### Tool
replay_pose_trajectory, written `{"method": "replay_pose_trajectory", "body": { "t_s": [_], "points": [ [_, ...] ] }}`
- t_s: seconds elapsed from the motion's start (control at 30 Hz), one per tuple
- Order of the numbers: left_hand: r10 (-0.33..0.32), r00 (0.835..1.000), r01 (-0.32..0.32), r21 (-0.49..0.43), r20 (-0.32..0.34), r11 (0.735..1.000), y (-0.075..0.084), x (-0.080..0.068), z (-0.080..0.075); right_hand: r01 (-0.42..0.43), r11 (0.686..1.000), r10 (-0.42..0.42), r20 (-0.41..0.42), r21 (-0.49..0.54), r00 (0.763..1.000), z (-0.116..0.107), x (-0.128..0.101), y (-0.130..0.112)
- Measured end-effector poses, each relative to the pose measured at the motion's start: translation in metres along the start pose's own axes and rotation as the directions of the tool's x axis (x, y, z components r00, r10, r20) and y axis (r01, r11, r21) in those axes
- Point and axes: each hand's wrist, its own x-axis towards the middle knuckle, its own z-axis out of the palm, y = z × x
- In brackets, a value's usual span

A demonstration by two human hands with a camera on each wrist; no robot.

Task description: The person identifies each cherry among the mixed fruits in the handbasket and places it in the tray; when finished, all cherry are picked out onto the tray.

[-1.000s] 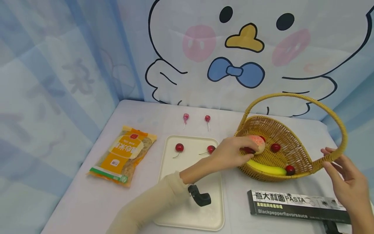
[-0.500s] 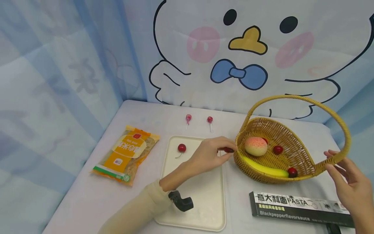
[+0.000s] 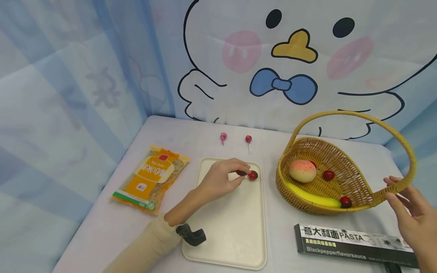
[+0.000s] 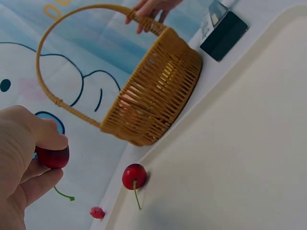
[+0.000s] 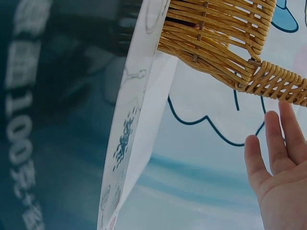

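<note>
My left hand [image 3: 218, 178] is over the upper part of the cream tray [image 3: 225, 227], pinching a dark red cherry [image 4: 53, 157] between thumb and fingers. A green stem hangs below that cherry in the left wrist view. Just right of the fingertips, another cherry [image 3: 252, 175] lies on the tray. My right hand [image 3: 414, 212] holds the wicker basket [image 3: 307, 208] where its handle meets the right end, thumb in front and fingers behind. Inside the basket are a peach [image 3: 302, 171], a banana [image 3: 314, 197] and cherries [image 3: 329, 175].
Two lollipops [image 3: 248, 139] lie behind the tray. To its left is an orange food packet [image 3: 150, 178]. A black and white pasta box [image 3: 355, 244] lies in front of the basket, below my right hand. A printed curtain [image 3: 290, 87] hangs behind the table.
My left hand has lifted a cherry out of the basket and carried it left over the tray, passing above the basket's rim. The right hand stays at the basket handle.
</note>
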Motion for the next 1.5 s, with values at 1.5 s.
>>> {"method": "replay_pose_trajectory", "body": {
  "t_s": [1.5],
  "points": [
    [-0.172,0.984,0.169,0.079,0.036,0.982,-0.037,-0.008,0.009,-0.003,1.000,0.003,0.015,-0.017,1.000,-0.002,-0.002,0.001]
  ]
}}
